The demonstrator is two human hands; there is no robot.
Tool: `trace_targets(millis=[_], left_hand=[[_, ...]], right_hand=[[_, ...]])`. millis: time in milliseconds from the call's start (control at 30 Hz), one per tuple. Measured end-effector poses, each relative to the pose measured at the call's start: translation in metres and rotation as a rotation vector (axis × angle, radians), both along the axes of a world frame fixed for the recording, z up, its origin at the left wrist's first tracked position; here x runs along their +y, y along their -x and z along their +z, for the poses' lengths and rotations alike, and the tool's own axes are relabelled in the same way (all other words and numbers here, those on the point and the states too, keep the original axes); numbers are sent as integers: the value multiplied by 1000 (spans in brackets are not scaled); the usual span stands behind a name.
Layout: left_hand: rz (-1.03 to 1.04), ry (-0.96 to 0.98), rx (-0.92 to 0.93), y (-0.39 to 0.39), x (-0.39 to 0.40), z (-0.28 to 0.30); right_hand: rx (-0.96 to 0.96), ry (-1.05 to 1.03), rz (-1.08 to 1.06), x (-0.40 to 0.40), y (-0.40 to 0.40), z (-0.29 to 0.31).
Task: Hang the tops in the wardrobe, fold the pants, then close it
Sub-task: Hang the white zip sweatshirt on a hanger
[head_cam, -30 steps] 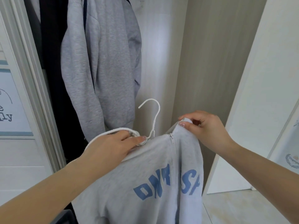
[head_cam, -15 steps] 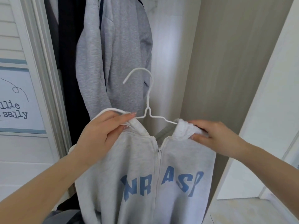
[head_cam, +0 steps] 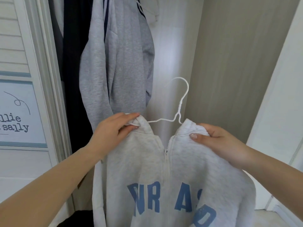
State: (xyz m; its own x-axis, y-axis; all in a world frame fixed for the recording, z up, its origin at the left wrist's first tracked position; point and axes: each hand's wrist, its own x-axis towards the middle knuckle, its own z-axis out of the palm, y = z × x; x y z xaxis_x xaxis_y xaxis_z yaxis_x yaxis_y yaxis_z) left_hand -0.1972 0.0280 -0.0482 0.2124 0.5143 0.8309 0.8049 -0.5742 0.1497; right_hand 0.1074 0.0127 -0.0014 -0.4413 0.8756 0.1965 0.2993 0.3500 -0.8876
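The open wardrobe (head_cam: 172, 46) fills the view from 10 to 1 o'clock, with a grey striped hoodie (head_cam: 121, 59) and darker clothes already hanging at 11 o'clock. Below it, from centre down to 6 o'clock, hangs the pale zip-up sweatshirt (head_cam: 164, 185) with blue letters: thick fleece, soft and floppy, probably weighty enough to sag and slide off a thin shoulder bar, so it wants support at both shoulders near the collar. The left hand (head_cam: 113, 135), at 9 o'clock of the collar, pinches the left collar edge together with the hanger's end; the right hand (head_cam: 218, 145), at 3 o'clock, curls around the right collar and shoulder fabric. Between them, the white wire hanger (head_cam: 179, 110) rises at 12 o'clock, thin and springy, its hook free and best taken by the neck for hanging.
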Motion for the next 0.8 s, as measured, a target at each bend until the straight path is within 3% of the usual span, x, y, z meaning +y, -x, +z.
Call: trace_targets(millis=[167, 333, 567, 700, 800], left_hand=[[-65, 45, -20, -13, 27, 23], [-95, 165, -84, -26, 62, 65], [-68, 239, -54, -39, 105, 134], [9, 196, -185, -32, 126, 164], [53, 54, -362, -20, 135, 198]], right_hand=[[199, 206, -12, 4, -10, 4], [488, 359, 112, 9, -10, 26], [725, 293, 180, 37, 36, 72], [841, 187, 157, 63, 67, 91], [841, 42, 77, 90, 93, 107]])
